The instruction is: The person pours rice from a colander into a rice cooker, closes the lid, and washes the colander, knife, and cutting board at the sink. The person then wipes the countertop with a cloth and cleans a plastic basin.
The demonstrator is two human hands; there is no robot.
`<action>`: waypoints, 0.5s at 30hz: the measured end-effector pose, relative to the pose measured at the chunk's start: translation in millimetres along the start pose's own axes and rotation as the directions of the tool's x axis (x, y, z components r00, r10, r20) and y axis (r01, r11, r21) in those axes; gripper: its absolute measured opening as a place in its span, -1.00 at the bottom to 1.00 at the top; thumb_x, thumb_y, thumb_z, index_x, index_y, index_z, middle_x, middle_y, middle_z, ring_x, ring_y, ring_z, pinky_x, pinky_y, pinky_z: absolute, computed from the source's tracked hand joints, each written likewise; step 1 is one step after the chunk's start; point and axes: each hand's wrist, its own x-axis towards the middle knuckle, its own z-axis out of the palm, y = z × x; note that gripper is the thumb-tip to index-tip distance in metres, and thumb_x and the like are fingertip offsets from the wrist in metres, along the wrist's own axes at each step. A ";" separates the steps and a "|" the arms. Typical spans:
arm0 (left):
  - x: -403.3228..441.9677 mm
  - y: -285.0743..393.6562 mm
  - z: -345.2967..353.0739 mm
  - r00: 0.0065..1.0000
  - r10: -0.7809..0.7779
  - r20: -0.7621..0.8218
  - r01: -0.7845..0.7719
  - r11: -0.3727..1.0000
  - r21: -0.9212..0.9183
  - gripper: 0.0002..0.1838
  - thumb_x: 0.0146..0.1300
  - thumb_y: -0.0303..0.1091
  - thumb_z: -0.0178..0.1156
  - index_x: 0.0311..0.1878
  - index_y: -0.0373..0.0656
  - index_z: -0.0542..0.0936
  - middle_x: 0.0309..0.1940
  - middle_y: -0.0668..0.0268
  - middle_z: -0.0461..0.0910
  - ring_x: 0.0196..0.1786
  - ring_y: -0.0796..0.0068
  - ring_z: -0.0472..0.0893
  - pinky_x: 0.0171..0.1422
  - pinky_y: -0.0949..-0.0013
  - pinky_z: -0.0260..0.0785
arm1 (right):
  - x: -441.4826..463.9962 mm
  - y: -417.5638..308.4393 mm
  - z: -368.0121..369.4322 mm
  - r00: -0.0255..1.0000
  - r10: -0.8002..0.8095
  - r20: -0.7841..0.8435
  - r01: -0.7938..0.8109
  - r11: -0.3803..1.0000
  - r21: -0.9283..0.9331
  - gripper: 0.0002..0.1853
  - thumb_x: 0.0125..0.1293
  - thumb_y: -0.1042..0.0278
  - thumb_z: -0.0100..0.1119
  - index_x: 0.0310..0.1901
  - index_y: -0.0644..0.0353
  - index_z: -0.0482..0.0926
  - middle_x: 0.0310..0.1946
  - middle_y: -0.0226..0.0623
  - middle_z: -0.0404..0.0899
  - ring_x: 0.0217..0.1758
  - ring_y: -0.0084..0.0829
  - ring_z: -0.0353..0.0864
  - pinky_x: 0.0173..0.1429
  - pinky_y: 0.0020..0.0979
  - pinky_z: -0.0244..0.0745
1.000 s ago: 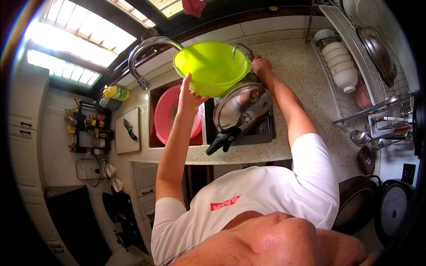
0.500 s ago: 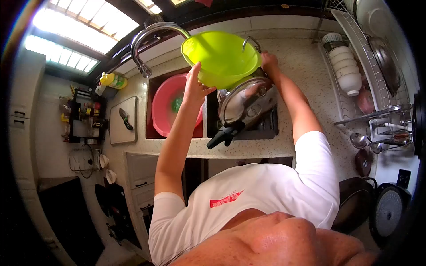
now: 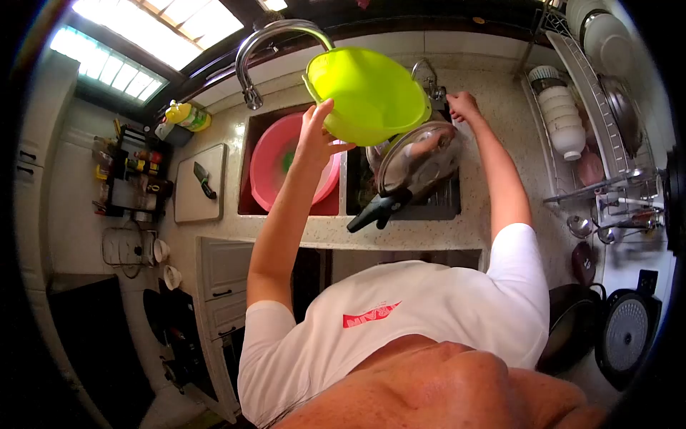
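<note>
My left hand [image 3: 314, 139] holds a lime-green plastic bowl [image 3: 371, 96] by its near left rim, tilted above the double sink. The bowl's right side lies close to the small curved tap [image 3: 426, 66]. At that tap's base, my right hand [image 3: 466, 107] has its fingers closed on the handle, which is mostly hidden. Under the bowl, a glass pot lid [image 3: 418, 161] leans over the right basin, with a black pan handle [image 3: 379, 211] jutting toward me. A pink basin [image 3: 264, 161] sits in the left sink.
A large chrome faucet [image 3: 250, 61] arches behind the left sink. To the left lies a cutting board [image 3: 187, 204] with a knife [image 3: 205, 180] on it. On the right stands a dish rack [image 3: 582, 93] with stacked bowls [image 3: 561, 118]; ladles and pans are nearer me.
My right hand has moved right, away from the bowl's rim, to the small tap's handle. The bowl stays in my left hand. The whole view has shifted slightly.
</note>
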 end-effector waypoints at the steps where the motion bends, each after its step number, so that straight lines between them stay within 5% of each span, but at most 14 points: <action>1: 0.4 -1.6 -1.2 1.000 -0.020 0.022 0.020 1.000 -0.017 -0.27 0.02 0.16 0.15 0.15 -0.18 0.34 -0.09 -0.05 0.45 -0.06 0.08 0.53 -0.08 -0.09 0.46 | -9.4 3.7 -2.9 1.000 0.007 0.000 -0.007 1.000 -0.004 -0.59 0.23 0.01 0.01 -0.20 0.26 0.55 -0.59 -0.26 0.55 -0.68 -0.46 0.50 -0.64 -0.44 0.42; 3: 4.6 -3.1 -0.1 0.996 -0.056 0.077 0.059 0.997 -0.049 -0.28 0.02 0.12 0.17 0.14 -0.19 0.34 -0.07 -0.06 0.43 -0.05 0.07 0.51 -0.07 -0.09 0.46 | -40.9 -0.4 -23.8 0.991 -0.136 -0.021 0.137 0.984 0.110 -0.64 0.26 0.08 0.02 -0.16 0.23 0.55 -0.57 -0.31 0.54 -0.66 -0.52 0.50 -0.62 -0.47 0.42; 9: 38.2 21.7 9.7 0.988 -0.123 0.092 0.116 0.990 0.079 -0.48 0.02 -0.01 0.17 0.02 -0.06 0.38 0.00 0.14 0.39 -0.02 0.06 0.47 -0.17 -0.19 0.40 | -139.4 -18.6 -65.5 0.979 -0.154 -0.132 0.171 0.977 0.127 -0.69 0.26 0.13 0.05 -0.21 0.24 0.55 -0.57 -0.33 0.53 -0.62 -0.57 0.49 -0.59 -0.50 0.39; 11: 36.4 42.2 5.2 0.963 -0.149 0.224 0.117 0.982 0.150 -0.45 0.03 0.02 0.16 0.06 -0.05 0.38 0.04 0.13 0.36 0.03 0.04 0.45 -0.14 -0.18 0.40 | -161.2 -13.4 -69.6 0.978 -0.156 -0.136 0.175 0.974 0.144 -0.70 0.26 0.15 0.05 -0.21 0.24 0.55 -0.57 -0.34 0.53 -0.63 -0.59 0.49 -0.60 -0.51 0.37; 15: 50.2 66.1 -16.0 0.952 -0.217 0.216 0.170 0.961 0.216 -0.34 0.01 0.08 0.15 0.16 -0.01 0.33 0.09 0.13 0.37 0.08 0.06 0.43 -0.06 -0.18 0.37 | -196.2 7.1 -64.3 0.974 -0.156 -0.162 0.184 0.967 0.177 -0.70 0.26 0.14 0.06 -0.22 0.24 0.56 -0.57 -0.35 0.52 -0.63 -0.60 0.48 -0.61 -0.54 0.35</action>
